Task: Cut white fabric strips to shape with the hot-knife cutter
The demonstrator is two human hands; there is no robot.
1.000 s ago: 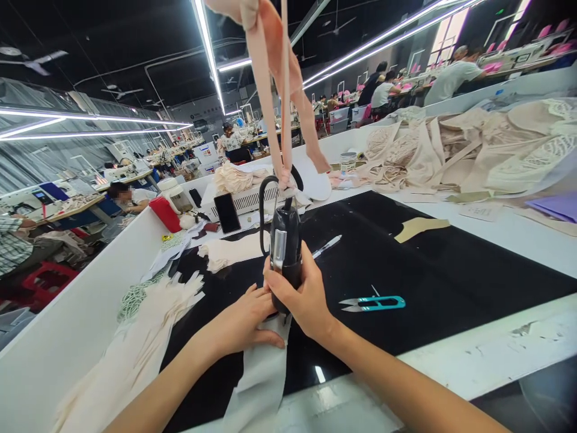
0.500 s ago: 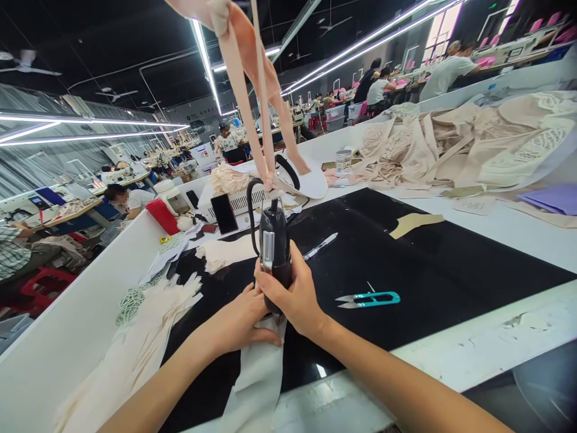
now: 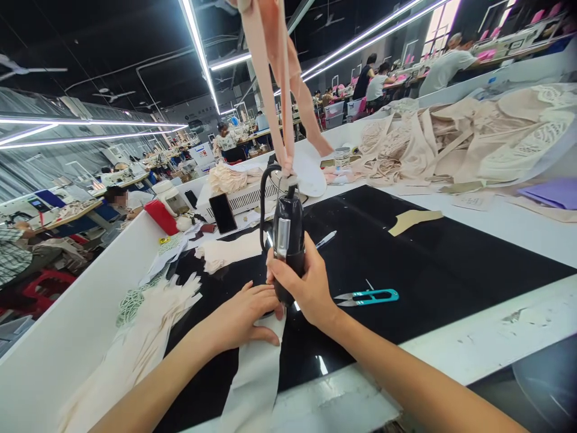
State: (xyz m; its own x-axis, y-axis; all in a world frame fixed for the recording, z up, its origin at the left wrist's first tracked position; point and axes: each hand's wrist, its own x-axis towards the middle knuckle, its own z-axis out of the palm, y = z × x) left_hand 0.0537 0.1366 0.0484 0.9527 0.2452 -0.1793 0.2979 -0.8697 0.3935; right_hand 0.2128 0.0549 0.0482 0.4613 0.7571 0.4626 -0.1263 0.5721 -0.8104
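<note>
Here, right hand [image 3: 311, 287] closed round tool [image 3: 293, 228], left hand [image 3: 238, 317] flat on fabric [image 3: 256, 376], black tabletop [image 3: 451, 270], strip lights [image 3: 201, 54] overhead.

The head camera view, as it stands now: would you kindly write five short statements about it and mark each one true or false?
1. The right hand grips the black handheld tool. True.
2. The left hand rests on the pale fabric strip. True.
3. The teal snips are in the left hand. False: the teal snips lie on the black work surface.
4. The purple piece lies at the picture's left edge. False: the purple piece is at the right edge.
5. Pink strips hang above the black handheld tool. True.
</note>
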